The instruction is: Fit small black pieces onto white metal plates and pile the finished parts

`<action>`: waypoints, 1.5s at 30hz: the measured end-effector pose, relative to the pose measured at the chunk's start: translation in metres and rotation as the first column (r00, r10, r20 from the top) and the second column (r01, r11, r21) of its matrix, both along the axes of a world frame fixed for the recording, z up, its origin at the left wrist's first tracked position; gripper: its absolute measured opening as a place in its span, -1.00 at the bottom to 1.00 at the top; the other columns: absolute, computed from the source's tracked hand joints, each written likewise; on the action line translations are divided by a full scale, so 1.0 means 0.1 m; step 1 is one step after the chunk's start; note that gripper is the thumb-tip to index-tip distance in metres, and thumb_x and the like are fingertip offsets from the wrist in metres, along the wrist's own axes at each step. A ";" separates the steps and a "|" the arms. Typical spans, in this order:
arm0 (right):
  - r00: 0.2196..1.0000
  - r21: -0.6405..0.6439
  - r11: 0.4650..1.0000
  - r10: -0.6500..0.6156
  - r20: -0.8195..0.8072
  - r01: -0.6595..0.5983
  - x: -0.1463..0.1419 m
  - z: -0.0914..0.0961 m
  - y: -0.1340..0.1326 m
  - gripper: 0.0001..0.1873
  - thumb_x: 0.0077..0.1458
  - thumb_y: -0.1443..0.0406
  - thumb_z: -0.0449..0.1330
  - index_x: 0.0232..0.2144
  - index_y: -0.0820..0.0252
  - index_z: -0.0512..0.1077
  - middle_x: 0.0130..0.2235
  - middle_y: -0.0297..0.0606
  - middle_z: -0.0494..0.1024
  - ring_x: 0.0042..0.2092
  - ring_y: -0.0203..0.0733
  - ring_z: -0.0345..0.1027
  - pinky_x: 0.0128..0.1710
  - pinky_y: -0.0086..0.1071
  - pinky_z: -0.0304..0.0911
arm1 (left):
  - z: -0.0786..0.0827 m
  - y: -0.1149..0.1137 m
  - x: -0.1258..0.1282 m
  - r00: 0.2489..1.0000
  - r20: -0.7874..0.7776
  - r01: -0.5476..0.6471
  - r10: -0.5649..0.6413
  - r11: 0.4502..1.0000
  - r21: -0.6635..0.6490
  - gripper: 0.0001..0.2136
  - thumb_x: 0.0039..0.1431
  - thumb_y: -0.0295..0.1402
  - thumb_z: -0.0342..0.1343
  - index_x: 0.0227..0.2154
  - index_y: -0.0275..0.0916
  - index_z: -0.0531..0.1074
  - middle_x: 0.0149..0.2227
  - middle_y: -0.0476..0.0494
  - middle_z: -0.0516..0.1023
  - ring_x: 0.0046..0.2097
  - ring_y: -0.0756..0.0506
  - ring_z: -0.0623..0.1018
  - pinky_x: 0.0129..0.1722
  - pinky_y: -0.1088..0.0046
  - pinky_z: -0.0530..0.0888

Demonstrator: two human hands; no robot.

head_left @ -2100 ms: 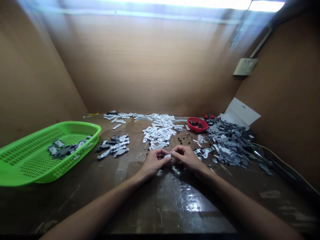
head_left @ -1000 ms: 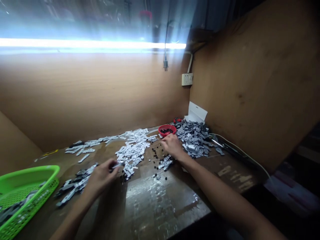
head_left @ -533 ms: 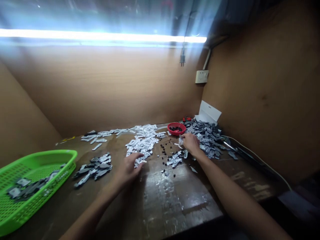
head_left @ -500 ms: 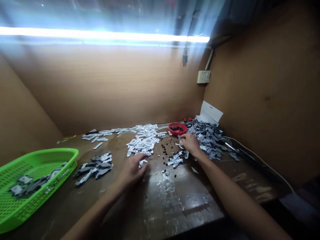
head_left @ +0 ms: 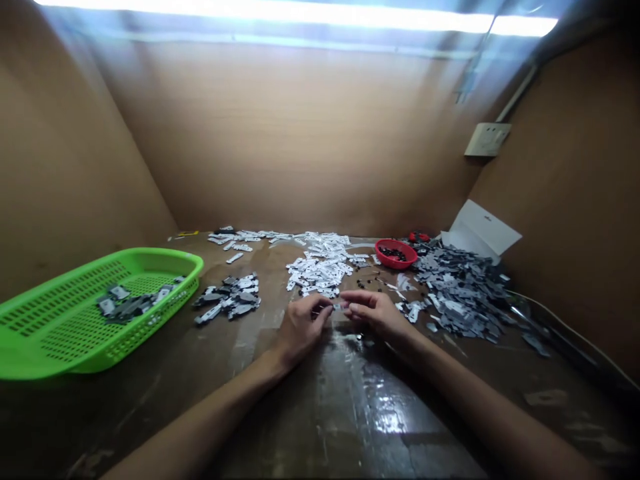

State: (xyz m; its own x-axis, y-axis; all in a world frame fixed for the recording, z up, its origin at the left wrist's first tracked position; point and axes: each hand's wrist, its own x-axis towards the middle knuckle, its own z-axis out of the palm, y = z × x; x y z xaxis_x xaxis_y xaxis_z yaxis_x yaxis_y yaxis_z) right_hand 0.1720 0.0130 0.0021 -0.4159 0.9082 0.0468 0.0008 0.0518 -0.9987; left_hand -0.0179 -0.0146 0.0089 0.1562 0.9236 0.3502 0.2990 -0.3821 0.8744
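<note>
My left hand (head_left: pixel 305 325) is closed in a pinch on a small grey plastic piece (head_left: pixel 337 307), just above the table. From the other side my right hand (head_left: pixel 380 315) meets it, thumb and fingertips drawn together at the piece's right end. The fingers cover most of the piece, and blur hides its detail. Behind the hands lies a heap of flat white plastic parts (head_left: pixel 320 270). A few white parts (head_left: pixel 413 310) lie just beyond the right hand. Tiny black parts fill the red bowl (head_left: pixel 396 263) farther back.
On the left stands a green basket (head_left: pixel 65 363) holding several grey parts. Beside it lies a cluster of grey and white assembled pieces (head_left: pixel 230 298). A large grey parts pile (head_left: pixel 465 290) and a folded white card (head_left: pixel 485 227) occupy the right. Wooden panels (head_left: pixel 300 147) enclose the table.
My right hand has come from beside the red bowl back to my left hand. Both now meet at the small piece. The camera view has tilted down and turned left.
</note>
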 end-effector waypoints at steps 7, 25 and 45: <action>0.950 0.217 0.976 -0.071 0.303 0.003 -0.03 0.01 0.00 -0.71 -0.04 0.17 0.16 -0.31 0.25 0.47 -0.37 -0.25 0.52 -0.38 -0.26 0.34 -0.40 -0.43 0.22 | -0.16 0.08 0.04 0.854 0.519 0.224 0.009 0.895 -0.385 -0.70 -0.06 -0.20 0.18 -0.34 -0.30 0.32 -0.40 -0.10 0.49 -0.37 -0.04 0.54 -0.41 0.53 0.43; 0.951 0.297 0.953 -0.032 0.307 -0.063 -0.11 0.06 -0.13 -0.70 0.02 0.13 0.10 -0.41 0.27 0.44 -0.46 -0.31 0.46 -0.45 -0.33 0.26 -0.47 -0.49 0.12 | -0.18 0.08 0.05 0.814 0.581 0.250 0.027 0.885 -0.392 -0.63 -0.06 -0.27 0.20 -0.19 -0.23 0.23 -0.46 0.01 0.44 -0.45 0.06 0.51 -0.44 0.61 0.42; 0.564 0.585 0.800 -0.546 0.619 0.132 0.51 0.00 0.35 -0.82 -0.04 0.20 0.13 -0.44 0.13 0.49 -0.40 -0.29 0.53 -0.36 -0.21 0.35 -0.37 -0.42 0.15 | -0.12 0.12 -0.06 0.950 0.313 0.206 0.004 0.745 -0.635 -0.70 -0.08 -0.17 0.18 -0.43 -0.32 0.32 -0.42 -0.17 0.51 -0.44 -0.02 0.54 -0.51 0.58 0.40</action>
